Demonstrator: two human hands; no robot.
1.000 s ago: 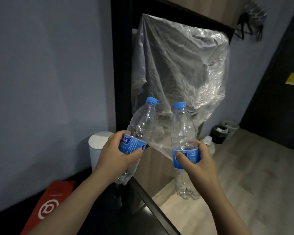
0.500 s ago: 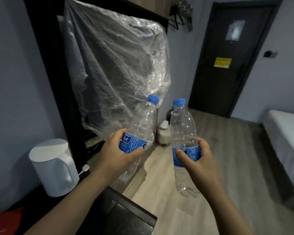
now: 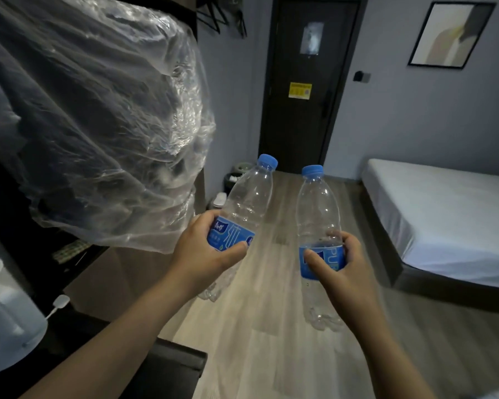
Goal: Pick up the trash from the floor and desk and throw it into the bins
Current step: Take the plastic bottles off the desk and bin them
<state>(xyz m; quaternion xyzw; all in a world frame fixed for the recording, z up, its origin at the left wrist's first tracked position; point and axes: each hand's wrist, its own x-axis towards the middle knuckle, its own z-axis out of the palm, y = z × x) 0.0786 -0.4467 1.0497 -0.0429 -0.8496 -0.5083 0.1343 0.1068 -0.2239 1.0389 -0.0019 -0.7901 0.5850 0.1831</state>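
Observation:
My left hand [image 3: 203,251] grips an empty clear plastic bottle [image 3: 249,197] with a blue cap and blue label, tilted to the right. Around a second empty bottle [image 3: 317,208], held nearly upright, my right hand [image 3: 336,269] is closed at the blue label. Both bottles hang in the air above the wooden floor [image 3: 271,326]. Far ahead, by the wall left of the door, stand two small bins [image 3: 234,177], a dark one with white trash in it and a pale one behind. A white object [image 3: 220,199] lies on the floor just before them.
A large clear plastic sheet [image 3: 104,125] hangs over a dark shelf unit on the left. A white kettle [image 3: 3,321] stands on the black desk [image 3: 173,367] at the lower left. A bed [image 3: 444,220] fills the right side. A dark door [image 3: 306,82] is straight ahead.
The view has swung right, from the wall and shelf toward the door and bed. The bins have come into view ahead. Both hands keep their bottles in the same grip.

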